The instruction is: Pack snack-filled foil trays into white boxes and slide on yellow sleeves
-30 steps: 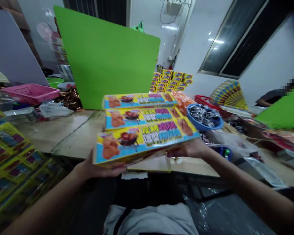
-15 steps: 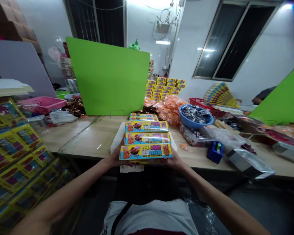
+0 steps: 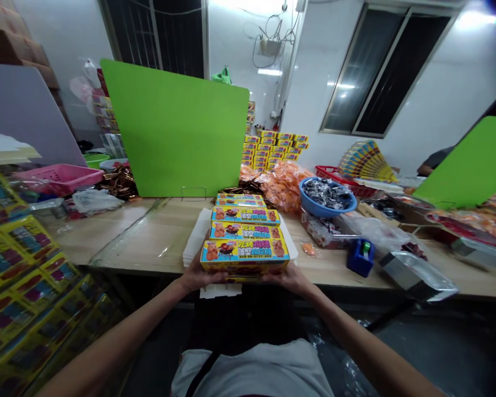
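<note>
Yellow cartons [image 3: 244, 256]: stacked in a row, nearest one raised at the near table edge; judged light, stiff, slick-coated; best taken at both ends.
Hands: left hand [image 3: 202, 278] and right hand [image 3: 288, 283] clamp the nearest carton's ends, fingers partly hidden beneath.
Under stack: white paper sheets [image 3: 193, 242] on wooden table [image 3: 124, 237].
Far right: blue bowl [image 3: 341, 203] of wrapped sweets.
Far centre: green board [image 3: 173, 129].

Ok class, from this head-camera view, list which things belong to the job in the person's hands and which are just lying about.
Part of the job: left hand, right hand, yellow printed boxes, white sheets.

Just lying about: blue bowl of wrapped sweets, blue tape dispenser, pink plastic basket.
</note>
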Available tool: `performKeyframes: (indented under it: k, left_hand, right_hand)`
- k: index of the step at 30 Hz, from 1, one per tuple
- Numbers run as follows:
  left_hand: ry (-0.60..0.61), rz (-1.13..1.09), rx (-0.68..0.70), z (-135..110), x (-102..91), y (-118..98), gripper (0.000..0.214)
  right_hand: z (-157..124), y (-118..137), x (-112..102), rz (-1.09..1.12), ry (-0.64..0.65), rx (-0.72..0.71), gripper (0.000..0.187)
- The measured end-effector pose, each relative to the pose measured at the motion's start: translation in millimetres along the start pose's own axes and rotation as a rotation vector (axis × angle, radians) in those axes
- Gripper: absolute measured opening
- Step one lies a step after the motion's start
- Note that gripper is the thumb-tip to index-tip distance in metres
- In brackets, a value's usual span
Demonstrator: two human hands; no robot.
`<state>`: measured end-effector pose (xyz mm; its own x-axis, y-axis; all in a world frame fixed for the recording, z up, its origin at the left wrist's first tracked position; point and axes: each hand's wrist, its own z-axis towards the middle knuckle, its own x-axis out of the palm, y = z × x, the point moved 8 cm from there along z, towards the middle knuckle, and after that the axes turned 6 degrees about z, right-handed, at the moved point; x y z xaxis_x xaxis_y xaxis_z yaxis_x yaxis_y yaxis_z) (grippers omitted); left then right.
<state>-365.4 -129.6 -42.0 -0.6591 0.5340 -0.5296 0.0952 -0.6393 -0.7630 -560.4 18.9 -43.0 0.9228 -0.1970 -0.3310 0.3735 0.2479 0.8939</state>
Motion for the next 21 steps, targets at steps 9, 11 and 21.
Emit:
performKeyframes:
  k: [9, 11, 21]
  left_hand:
    - [-0.066, -0.061, 0.049, -4.1, 1.6, -7.2, 0.056]
    - [-0.056, -0.075, 0.016, -4.8, 1.5, -3.9, 0.057]
    - [-0.026, -0.2, -0.162, -6.6, 11.5, 15.7, 0.054]
  right_hand:
    - [-2.0, -4.1, 0.5, 0.1, -0.014, 0.123, 0.063]
    - [-2.2, -8.8, 1.7, 0.131, -0.005, 0.127, 0.065]
    - [2.2, -18.7, 0.8, 0.035, -0.018, 0.103, 0.077]
